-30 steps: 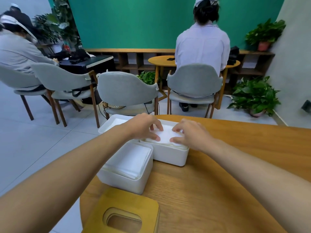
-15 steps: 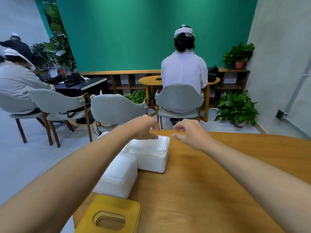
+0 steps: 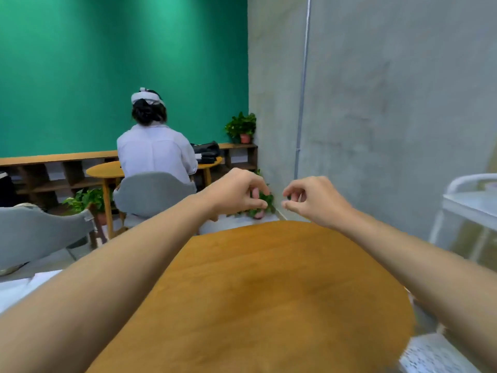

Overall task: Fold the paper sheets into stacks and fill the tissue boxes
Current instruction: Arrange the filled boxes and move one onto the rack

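Fingers [image 3: 255, 181] of the left hand [image 3: 231, 195] are curled inward, thumb tip drawn close to the index tip. Nothing shows between them. The right hand [image 3: 320, 200] mirrors it: fingers hooked, thumb nearly meeting the index, no sheet or other thing visibly held. Some motion blur, so a thin scrap could escape notice, but none is seen.

- Both hands hang in the air at mid-frame, just above the far rim of the round wooden desk [image 3: 269, 292], near each other but not touching. Neither rests on anything.
- The desk surface in view carries no task item. The tissue boxes are out of frame. A white patch [image 3: 18, 289] at the lower left edge, partly hidden under the left forearm, may be paper sheets or a box; cannot tell which.
- A white rack [image 3: 468, 205] stands at the right edge, off the desk. A seated person [image 3: 156, 152] faces away at centre left. Leaves of a plant [image 3: 265, 199] show in the gap between the 2 hands.

Judgement: the matched, pre-pinched posture suits hands between steps, shaped ready to nip a thin sheet by 2 corners, and raised to pass over the desk without dragging. With the gaze on the right of the room, the next supply is probably sought there.
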`<state>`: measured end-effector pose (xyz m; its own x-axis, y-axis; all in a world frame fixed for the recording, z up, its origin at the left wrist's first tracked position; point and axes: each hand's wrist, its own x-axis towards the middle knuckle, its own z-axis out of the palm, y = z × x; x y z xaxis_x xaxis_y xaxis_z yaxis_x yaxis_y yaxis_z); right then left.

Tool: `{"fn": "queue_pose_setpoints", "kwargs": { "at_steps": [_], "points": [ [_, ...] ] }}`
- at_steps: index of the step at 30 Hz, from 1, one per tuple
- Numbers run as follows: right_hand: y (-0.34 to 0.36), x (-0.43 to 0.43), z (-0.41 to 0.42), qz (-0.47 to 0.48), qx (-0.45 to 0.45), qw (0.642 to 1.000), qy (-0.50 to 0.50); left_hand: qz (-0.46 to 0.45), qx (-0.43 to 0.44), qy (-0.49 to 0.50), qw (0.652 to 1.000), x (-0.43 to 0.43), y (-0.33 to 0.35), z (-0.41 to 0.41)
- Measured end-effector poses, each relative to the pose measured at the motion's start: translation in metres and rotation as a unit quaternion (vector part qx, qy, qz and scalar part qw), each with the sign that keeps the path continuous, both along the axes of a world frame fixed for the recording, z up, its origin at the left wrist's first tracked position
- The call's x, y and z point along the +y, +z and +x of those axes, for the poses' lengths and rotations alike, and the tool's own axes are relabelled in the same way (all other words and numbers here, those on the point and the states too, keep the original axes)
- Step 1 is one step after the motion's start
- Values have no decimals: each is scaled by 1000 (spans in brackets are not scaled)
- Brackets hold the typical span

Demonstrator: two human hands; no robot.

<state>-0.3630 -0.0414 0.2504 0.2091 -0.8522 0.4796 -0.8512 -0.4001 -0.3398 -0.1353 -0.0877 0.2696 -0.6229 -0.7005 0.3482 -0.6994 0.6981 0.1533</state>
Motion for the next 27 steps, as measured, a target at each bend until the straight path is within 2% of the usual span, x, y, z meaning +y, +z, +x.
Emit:
{"fn": "queue_pose_setpoints", "kwargs": {
  "at_steps": [4,13,18,24,27],
  "points": [
    [19,24,-98,-12,6,996,-88,-34,19,-84,996,-1,15,-112],
    [59,96,-274,-5,73,972,-225,-27,81,-245,966,11,19,-331],
    [72,136,-344,16,86,955,-285,34,136,-288,947,26,22,-416],
    [63,154,-386,123,98,940,-301,70,77,-333,937,35,32,-466],
    [58,156,-399,127,66,941,-306,105,38,-343,933,33,35,-478]
  ]
}}
